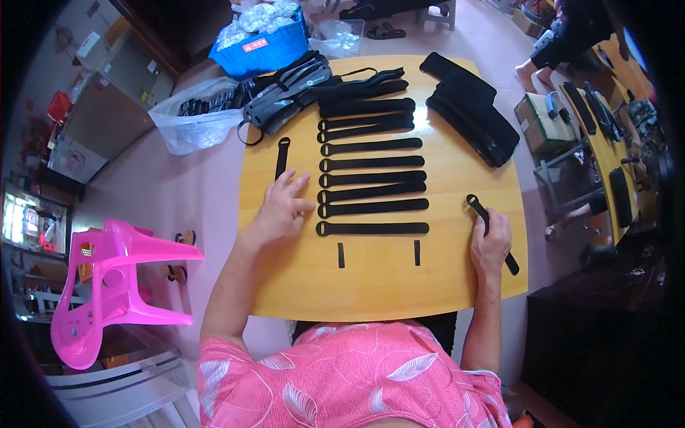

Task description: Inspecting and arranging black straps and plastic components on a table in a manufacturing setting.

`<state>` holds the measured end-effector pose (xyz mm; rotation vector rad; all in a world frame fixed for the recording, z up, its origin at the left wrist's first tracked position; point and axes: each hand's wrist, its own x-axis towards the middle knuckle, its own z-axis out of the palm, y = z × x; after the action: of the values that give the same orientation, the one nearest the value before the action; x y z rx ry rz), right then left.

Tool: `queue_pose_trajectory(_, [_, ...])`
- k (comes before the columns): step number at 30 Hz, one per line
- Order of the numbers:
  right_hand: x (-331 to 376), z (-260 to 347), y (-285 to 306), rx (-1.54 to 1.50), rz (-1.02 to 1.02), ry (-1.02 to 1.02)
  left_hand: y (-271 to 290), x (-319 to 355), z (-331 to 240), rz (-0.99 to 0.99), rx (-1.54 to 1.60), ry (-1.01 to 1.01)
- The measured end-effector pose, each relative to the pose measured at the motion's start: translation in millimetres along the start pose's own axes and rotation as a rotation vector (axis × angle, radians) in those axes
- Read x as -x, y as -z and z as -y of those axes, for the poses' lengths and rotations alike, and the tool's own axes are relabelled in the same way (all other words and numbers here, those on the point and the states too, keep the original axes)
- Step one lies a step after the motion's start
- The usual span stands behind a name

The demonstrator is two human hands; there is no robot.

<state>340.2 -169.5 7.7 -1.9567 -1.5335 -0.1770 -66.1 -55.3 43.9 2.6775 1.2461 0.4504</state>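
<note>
Strap, flat black fabric with a ring-shaped end (pixel 474 202), in the right hand (pixel 492 239), over the right side of the yellow wood-toned table (pixel 371 292). Right hand's grip closed about the strap's middle, fingers curled; ring end sticks out beyond the fingers, plain tail out below the hand toward the near right corner.

Left hand (pixel 280 212) at the table's left side, fingers parted and loosely bent, nothing seen in its grasp. Second black ring-ended strap (pixel 283 153) lies lengthwise just beyond its fingertips; whether they touch it, cannot tell.

Between the hands: column of similar black ring-ended straps (pixel 373 229), laid crosswise, rings to the left. Some apart, others touching or overlapping; the nearest one lies apart. Nearer the person, two short black strips (pixel 341 255), well apart from each other, both running lengthwise.

Far right of table: folded black fabric pieces (pixel 474 114), piled. Far left: grey-and-black strapped bundle (pixel 289 98), beside a translucent plastic bag (pixel 196 135) of dark items. Beyond the far edge, blue plastic basket (pixel 262 55) heaped with clear-wrapped packets. On the floor at left, bright pink plastic stool (pixel 118 274), tipped on its side.
</note>
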Motion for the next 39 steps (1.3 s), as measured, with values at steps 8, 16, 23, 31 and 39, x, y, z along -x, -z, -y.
queue_pose_trajectory(8, [2.2, 0.3, 0.4, 0.007, 0.016, -0.024, 11.2, -22.8, 3.2, 0.154, 0.11, -0.024])
queue_pose_trajectory(16, [0.4, 1.8, 1.1, 0.0, -0.003, -0.004, 5.8, -52.4, 18.8, 0.093, 0.186, 0.167])
queue_pose_trajectory(23, [0.3, 1.5, 0.3, 0.007, 0.007, 0.002, 3.3, -77.6, 24.6, 0.158, 0.403, 0.404])
queue_pose_trajectory(31, [3.0, -6.3, -0.2, 0.057, -0.046, 0.003, 1.6, -88.4, 22.0, 0.21, 0.314, 0.344])
queue_pose_trajectory(39, [1.6, -6.0, 2.7, 0.024, -0.021, -0.06, -19.0, -30.7, -37.6, -0.331, 0.278, -0.002])
